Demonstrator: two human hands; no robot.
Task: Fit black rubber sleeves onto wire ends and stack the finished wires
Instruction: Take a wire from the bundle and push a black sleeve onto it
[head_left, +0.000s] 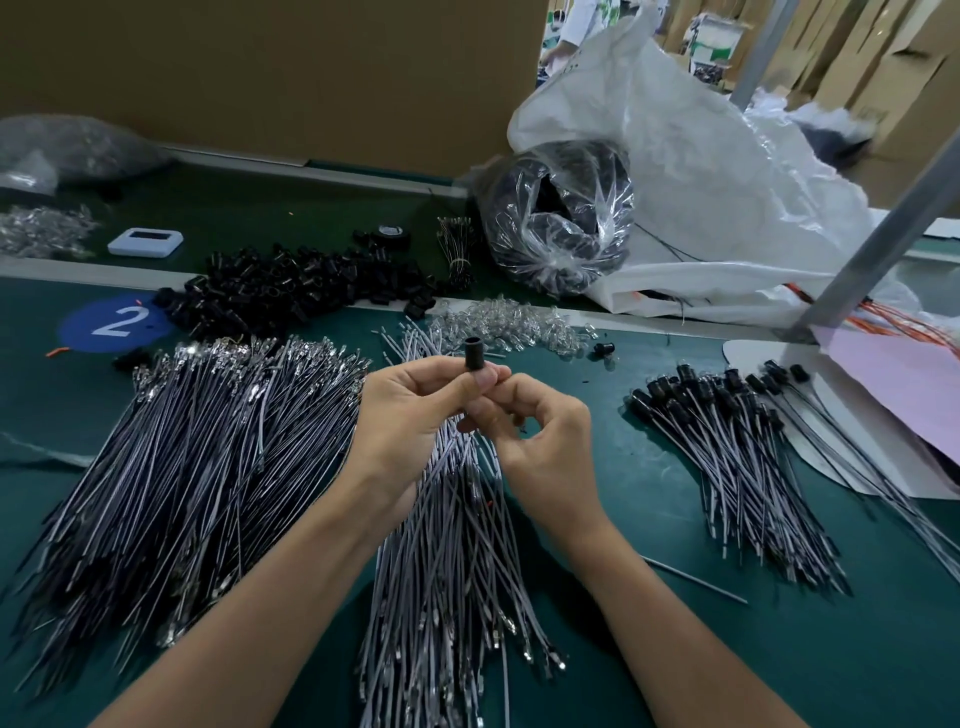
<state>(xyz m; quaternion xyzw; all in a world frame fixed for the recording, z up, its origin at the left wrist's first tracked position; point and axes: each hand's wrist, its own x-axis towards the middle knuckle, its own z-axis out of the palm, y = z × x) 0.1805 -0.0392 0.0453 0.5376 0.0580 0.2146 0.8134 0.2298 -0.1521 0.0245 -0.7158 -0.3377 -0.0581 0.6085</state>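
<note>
Far left, a blue round sticker (111, 322) with a 2 on it sits on the green desk (675, 649), and below it there's a huge fanned-out pile of bare wires (182, 467) with metal terminals at the top ends. Just above that, a heap of loose black sleeves (301, 286). Dead centre, the left hand (410, 410) and right hand (540, 436) meet over a second bunch of wires (447, 571). Both grips are closed tight, pinching one black rubber sleeve (474, 356) that stands upright, its open top poking out above the fingertips. Can't tell if a wire's in it. Right of the hands, well apart, the stack of finished wires (737, 457) lies with the sleeved ends up. Upper right: a clear bag of black parts (561, 218) against a white sack (701, 182).
</note>
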